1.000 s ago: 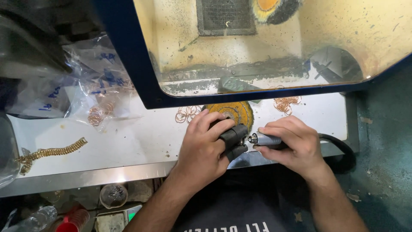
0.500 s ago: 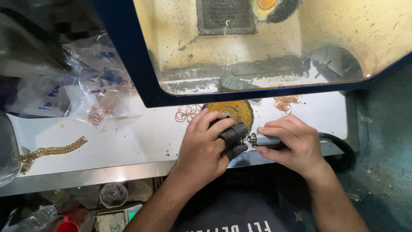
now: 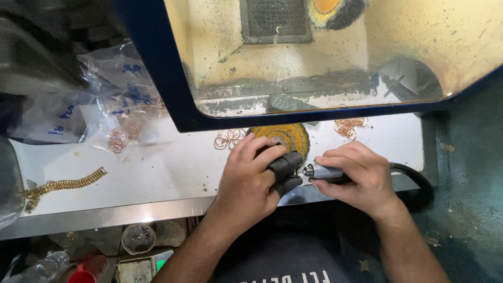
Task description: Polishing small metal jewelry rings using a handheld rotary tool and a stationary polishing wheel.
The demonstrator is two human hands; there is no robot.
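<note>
The right hand is closing tight around a slim rotary handpiece with a black hose trailing off behind it, its metal tip lying just in front of the yellow buffing wheel and meeting the left hand's taped fingertips. The left hand is curling shut, pinching something too small to make out between those black-wrapped fingers, directly in front of the wheel. Left of the wheel, loose copper-coloured rings are lying on the white bench, and a gold chain bracelet is resting well apart, further left.
</note>
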